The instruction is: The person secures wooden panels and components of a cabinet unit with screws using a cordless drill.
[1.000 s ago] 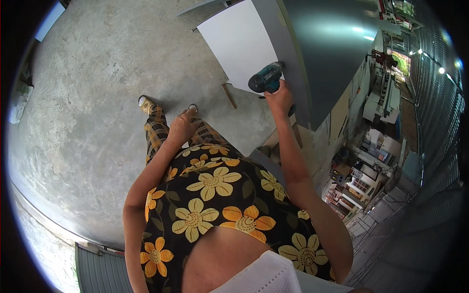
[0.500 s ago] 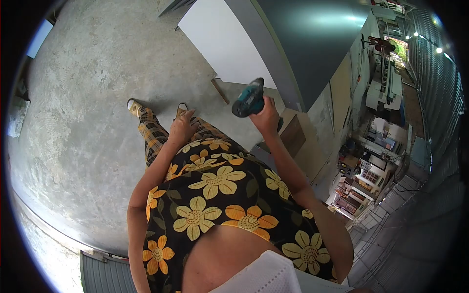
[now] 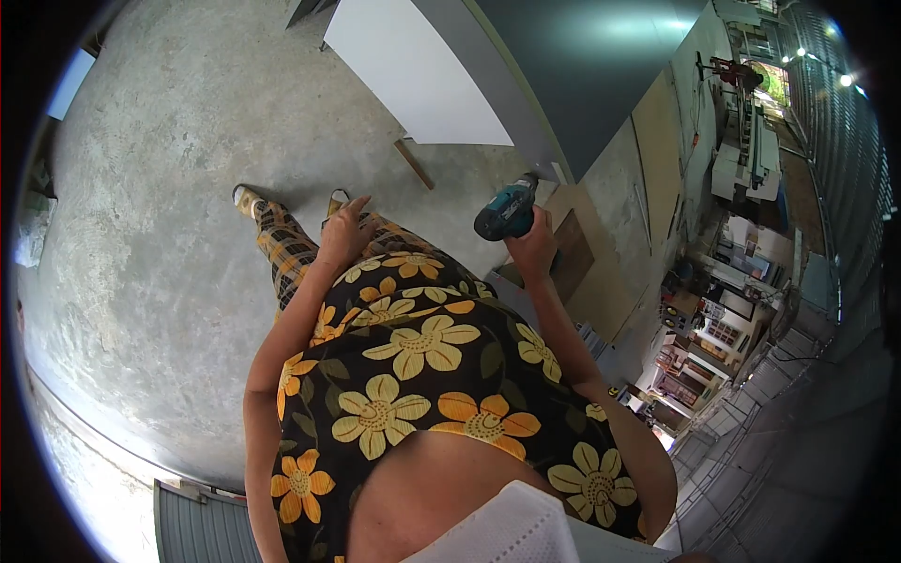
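A teal and black power drill (image 3: pixel 507 210) is held in my right hand (image 3: pixel 533 246), its front end pointing up and right toward the lower corner of a large grey panel (image 3: pixel 591 75). My left hand (image 3: pixel 345 233) hangs over my plaid trousers with nothing in it, its fingers apart. Beneath the grey panel's edge a white panel (image 3: pixel 422 75) stands over the floor. The drill's handle is mostly hidden by my right hand.
A narrow wooden strip (image 3: pixel 414 164) lies on the concrete floor (image 3: pixel 169 188). Right of the drill are brown and tan boards (image 3: pixel 612 253) against the wall. Shelves with many items (image 3: pixel 699 338) stand farther right, and machinery (image 3: pixel 748 159) is at the upper right.
My right hand has moved right and slightly down with the drill. The grey and white panels sit a little higher and farther left in view. My left hand has shifted slightly left, fingers spread more.
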{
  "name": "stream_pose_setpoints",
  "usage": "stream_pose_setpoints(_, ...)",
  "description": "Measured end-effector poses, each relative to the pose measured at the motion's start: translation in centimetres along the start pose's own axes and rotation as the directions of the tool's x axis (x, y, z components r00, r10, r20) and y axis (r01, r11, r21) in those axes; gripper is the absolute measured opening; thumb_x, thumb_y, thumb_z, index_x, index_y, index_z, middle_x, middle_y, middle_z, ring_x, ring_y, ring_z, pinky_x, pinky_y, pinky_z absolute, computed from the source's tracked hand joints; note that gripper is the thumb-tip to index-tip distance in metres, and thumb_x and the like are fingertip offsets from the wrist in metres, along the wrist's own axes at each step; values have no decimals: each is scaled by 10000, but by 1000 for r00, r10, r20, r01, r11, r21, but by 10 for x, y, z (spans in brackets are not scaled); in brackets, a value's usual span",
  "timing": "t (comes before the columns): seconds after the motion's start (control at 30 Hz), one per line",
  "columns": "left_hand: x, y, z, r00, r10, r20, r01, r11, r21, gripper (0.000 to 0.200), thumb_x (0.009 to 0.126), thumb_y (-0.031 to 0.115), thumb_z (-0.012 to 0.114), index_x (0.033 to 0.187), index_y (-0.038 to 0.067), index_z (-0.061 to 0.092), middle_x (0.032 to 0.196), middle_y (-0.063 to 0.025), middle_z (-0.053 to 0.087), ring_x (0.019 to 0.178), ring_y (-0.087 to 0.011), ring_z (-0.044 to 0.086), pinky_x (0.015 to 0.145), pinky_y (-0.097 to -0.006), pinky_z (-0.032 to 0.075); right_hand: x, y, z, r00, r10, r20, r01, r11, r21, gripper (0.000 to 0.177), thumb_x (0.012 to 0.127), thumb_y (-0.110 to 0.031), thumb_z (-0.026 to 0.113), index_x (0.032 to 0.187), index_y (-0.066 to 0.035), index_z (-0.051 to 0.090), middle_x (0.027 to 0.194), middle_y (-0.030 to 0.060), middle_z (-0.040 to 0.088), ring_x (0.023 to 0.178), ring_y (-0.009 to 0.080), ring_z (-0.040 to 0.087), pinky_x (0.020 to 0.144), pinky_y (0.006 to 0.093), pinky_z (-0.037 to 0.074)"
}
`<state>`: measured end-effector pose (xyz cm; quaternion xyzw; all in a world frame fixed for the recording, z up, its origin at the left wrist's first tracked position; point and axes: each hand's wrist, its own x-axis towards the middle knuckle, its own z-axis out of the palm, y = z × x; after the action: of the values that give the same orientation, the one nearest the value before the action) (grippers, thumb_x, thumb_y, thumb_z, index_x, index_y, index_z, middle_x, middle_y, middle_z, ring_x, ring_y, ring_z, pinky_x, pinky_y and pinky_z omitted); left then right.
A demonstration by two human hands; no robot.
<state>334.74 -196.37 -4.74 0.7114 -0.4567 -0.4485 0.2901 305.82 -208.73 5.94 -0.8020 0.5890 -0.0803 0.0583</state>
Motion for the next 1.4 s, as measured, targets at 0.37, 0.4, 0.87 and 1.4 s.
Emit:
stream_pose_setpoints(0.37, -2, -4, 18, 998, 25, -56, -23, 999, 23, 487, 765, 206, 647, 1206, 44, 517, 1120, -198, 575, 976, -344, 584, 823, -401, 479, 9, 5, 4, 999, -40, 9, 40, 999, 4, 603, 565, -149, 769, 1086, -48, 481, 971, 132, 536, 862, 342, 580, 691, 402, 491)
stream_pose_setpoints(0.4, -2, -3, 18, 998, 27, -60, -26, 1000, 12, 484, 765, 204, 644, 1203, 40, 519, 1122, -199, 573, 976, -344, 583, 825, -400, 478, 10, 5, 4, 999, -54, 2, 54, 999, 1, 603, 566, -149, 769, 1086, -47, 481, 970, 133, 537, 861, 342, 581, 690, 403, 491)
stream_pose_setpoints(0.87, 10, -7, 17, 997, -16, -80, 14, 1000, -26, 471, 762, 193, 628, 1191, 31, 518, 1105, -223, 566, 961, -364, 578, 821, -410, 479, 25, 15, 20, 997, -72, 29, 73, 996, -57, 530, 586, -162, 755, 1046, -57, 515, 948, 127, 569, 845, 348, 588, 683, 411, 488)
stream_pose_setpoints(1.4, 16, -21, 8, 987, -90, -130, 96, 994, 42, 510, 760, 279, 659, 1196, 47, 529, 1050, -220, 599, 939, -368, 589, 801, -413, 481, 35, -20, 70, 907, -107, 408, 58, 990, 129, 483, 612, -194, 738, 1013, -16, 536, 963, 188, 576, 901, 368, 576, 758, 421, 474)
